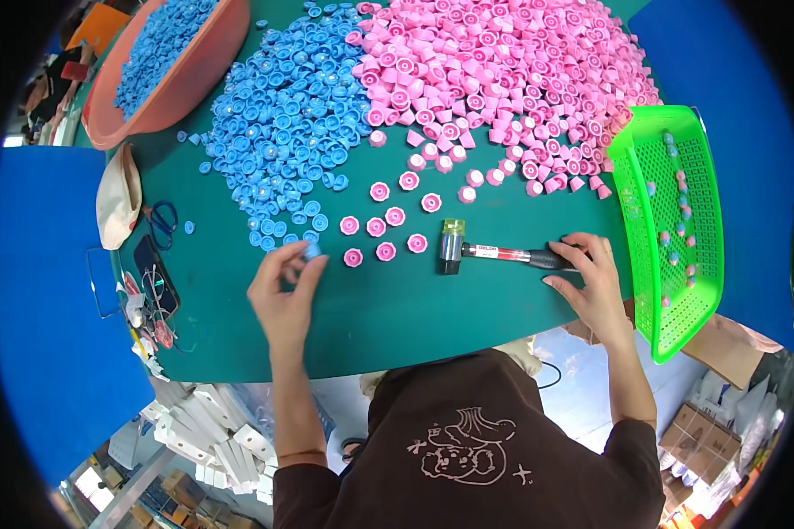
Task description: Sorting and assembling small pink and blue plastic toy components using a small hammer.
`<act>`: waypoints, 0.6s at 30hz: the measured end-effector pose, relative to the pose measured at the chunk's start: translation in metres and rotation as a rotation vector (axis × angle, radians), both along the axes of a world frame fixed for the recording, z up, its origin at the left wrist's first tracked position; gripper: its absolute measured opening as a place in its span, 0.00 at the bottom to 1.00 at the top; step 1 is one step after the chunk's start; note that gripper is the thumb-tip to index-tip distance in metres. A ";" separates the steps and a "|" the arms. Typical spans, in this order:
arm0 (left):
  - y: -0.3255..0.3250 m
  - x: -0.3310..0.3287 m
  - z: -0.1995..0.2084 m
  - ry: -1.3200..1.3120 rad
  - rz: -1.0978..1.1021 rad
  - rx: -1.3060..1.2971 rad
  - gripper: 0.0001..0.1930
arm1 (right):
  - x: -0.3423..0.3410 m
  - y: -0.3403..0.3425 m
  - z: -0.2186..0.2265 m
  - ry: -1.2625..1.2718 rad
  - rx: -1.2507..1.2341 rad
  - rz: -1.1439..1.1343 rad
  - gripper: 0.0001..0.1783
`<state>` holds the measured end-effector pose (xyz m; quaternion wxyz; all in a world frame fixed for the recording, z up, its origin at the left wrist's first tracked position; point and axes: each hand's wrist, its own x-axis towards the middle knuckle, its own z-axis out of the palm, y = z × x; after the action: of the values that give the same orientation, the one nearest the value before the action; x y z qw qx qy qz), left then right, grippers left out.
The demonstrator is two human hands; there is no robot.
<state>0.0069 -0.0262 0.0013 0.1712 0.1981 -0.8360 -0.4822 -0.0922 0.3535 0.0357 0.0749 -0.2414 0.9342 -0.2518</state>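
Note:
My left hand (284,295) is closed in a pinch on a small blue cap (311,250), at the near edge of the blue caps. My right hand (593,286) is open at the grip end of a mallet (498,253). Its fingertips are at the black handle, with the thumb apart on the near side. The mallet lies flat, its metal head, tipped yellow-green and black, toward the left. Between the left hand and that head, several pink cups (385,251) stand in loose rows with their ringed ends up.
Large heaps of blue caps (291,115) and pink cups (494,70) cover the far green table (397,317). A green basket (648,238) with pink-and-blue pieces stands right. Left are a pink tub (106,123), scissors (161,225), a phone (156,275) and a cloth pouch (117,198).

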 end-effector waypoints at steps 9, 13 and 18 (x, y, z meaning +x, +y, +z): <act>0.046 -0.099 0.011 0.247 -0.361 -0.413 0.14 | -0.007 0.002 -0.006 0.060 -0.085 0.172 0.17; 0.049 -0.113 -0.002 0.229 -0.411 -0.482 0.14 | 0.011 0.001 0.000 -0.406 -0.366 -0.051 0.16; 0.050 -0.117 -0.005 0.209 -0.438 -0.520 0.14 | 0.013 -0.009 0.001 -0.452 -0.457 -0.178 0.21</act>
<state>-0.1103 0.0235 -0.0040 0.1930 -0.0866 -0.9315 -0.2960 -0.0792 0.3440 0.0365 0.2018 -0.1073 0.8309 -0.5073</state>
